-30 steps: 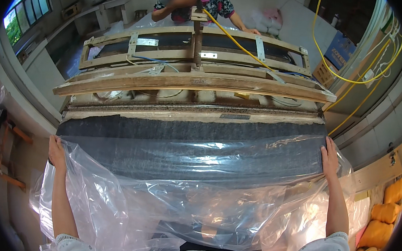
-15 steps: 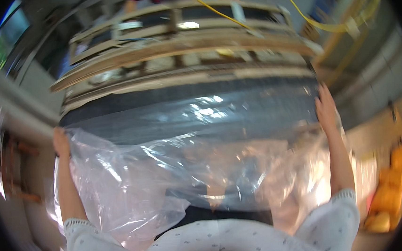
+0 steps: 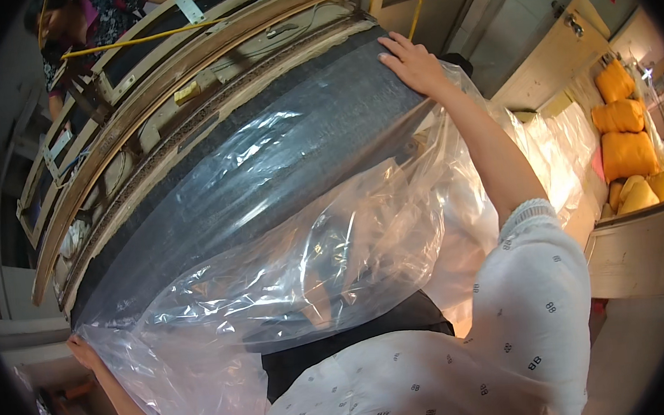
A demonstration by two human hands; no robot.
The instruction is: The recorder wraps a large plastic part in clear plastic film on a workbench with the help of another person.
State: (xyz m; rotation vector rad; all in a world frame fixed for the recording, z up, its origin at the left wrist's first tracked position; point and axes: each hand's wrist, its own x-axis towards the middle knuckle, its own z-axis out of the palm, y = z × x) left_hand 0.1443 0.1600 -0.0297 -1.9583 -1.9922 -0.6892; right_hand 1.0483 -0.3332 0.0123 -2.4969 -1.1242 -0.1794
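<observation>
A clear plastic sheet (image 3: 328, 262) drapes in shiny folds over the near side of a large dark-grey upholstered piece with a wooden frame (image 3: 226, 149). At its lower left corner my left hand (image 3: 84, 352) is closed, pinching the sheet's edge. My right hand (image 3: 413, 64) lies on the piece's far right end with fingers stretched out, touching the dark cover where the plastic meets it. From there the sheet hangs down beside my right forearm and in front of my body.
Wooden slats (image 3: 93, 140) of the frame run along the far side. Behind them stands another person (image 3: 99, 23), and a yellow hose (image 3: 147, 39) crosses in front. Orange cushions (image 3: 630, 154) are stacked at right, near a wooden door (image 3: 550, 54). More plastic sheeting (image 3: 562, 158) lies beside them.
The view has turned, so the piece now slants up to the right. My right hand appears higher and my left hand lower, with the left still at the sheet's edge.
</observation>
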